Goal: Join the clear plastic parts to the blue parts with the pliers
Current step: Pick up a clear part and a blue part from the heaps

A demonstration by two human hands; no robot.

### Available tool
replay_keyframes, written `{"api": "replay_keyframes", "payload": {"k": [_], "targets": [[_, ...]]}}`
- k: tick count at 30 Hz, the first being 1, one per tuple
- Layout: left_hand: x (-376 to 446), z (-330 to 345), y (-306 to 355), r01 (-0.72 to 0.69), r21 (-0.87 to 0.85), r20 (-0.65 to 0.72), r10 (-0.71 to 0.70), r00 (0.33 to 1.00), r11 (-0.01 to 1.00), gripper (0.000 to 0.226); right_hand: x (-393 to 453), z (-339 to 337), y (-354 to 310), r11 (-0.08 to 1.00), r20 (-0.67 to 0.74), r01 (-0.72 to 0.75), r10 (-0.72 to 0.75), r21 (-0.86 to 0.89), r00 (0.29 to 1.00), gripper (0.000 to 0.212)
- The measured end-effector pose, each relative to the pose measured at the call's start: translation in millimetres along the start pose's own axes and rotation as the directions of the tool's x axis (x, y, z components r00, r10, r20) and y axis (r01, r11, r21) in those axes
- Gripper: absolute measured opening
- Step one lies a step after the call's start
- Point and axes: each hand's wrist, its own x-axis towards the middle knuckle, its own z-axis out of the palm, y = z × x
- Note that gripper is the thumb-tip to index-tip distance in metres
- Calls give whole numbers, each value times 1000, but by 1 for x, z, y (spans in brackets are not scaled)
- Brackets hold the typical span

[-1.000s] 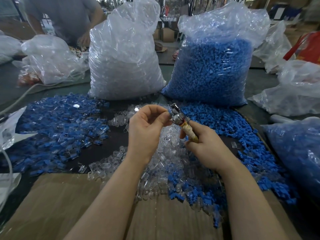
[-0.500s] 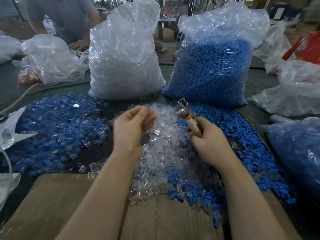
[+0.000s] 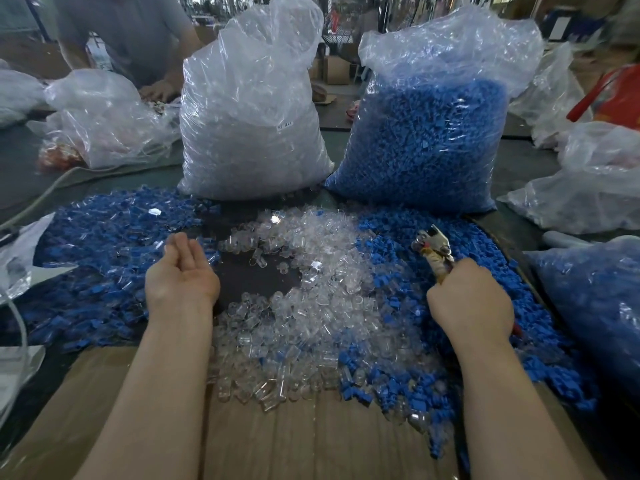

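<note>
Gripping: your right hand (image 3: 471,303) curls round the handles of the pliers (image 3: 434,249), nose tilted up over the blue parts (image 3: 460,244).
Left hand (image 3: 181,271): yours lies palm up, fingers relaxed, holding nothing, over the joined pile (image 3: 104,237).
Clear plastic parts (image 3: 311,306): heaped between your hands.
Bags: clear bag (image 3: 252,109) and blue bag (image 3: 426,133) stand upright behind.

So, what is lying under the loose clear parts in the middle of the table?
Near the front edge the clear parts lie on brown cardboard; further back a dark table surface shows through a gap. Blue parts mix in at the right. What lies under the thick middle is covered.
</note>
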Motion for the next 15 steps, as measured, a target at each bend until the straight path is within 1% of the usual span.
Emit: {"api": "replay_keyframes", "payload": {"k": [2,3,4,5,6,7,8,9,10,11,12,13,14,15], "targets": [[1,0,-2,-6,31,28,6,1000,999,10,1,0,0,999,24,-13,14,-50,1000,37],[2,1,-4,-8,94,44,4,999,996,11,1,0,-1,998,34,-9,11,-63,999,38],[2,1,-6,-16,216,67,1,998,976,10,1,1,-1,998,47,-2,5,-70,999,38],[2,1,-8,-40,394,105,-1,994,918,10,1,1,-2,997,63,9,-4,-74,998,36],[1,1,-11,-92,592,157,-2,988,801,11,1,1,-3,997,79,27,-20,-78,997,34],[0,-1,-14,-175,763,222,2,975,622,12,1,2,-3,995,92,53,-45,-86,995,32],[-1,-3,-18,-278,871,300,8,954,404,14,0,3,-3,992,99,83,-74,-94,992,29],[-1,-5,-21,-389,905,393,7,919,173,16,0,3,-4,989,99,112,-102,-100,990,27],[-1,-8,-25,-486,872,486,-14,874,-60,18,-1,4,-4,986,94,134,-125,-100,988,25],[0,-11,-28,-539,791,552,-41,833,-290,23,-1,3,-3,984,86,148,-140,-96,986,24],[2,-14,-31,-545,682,593,-67,802,-489,29,-1,4,-3,983,75,157,-151,-92,986,23],[4,-17,-32,-525,571,615,-95,783,-631,35,-1,4,-3,983,62,162,-157,-89,986,21],[6,-19,-34,-503,485,619,-125,775,-716,41,-1,4,-2,983,50,162,-158,-87,986,18],[7,-20,-34,-491,434,613,-152,775,-755,45,0,4,-2,984,43,159,-156,-84,987,16]]}}
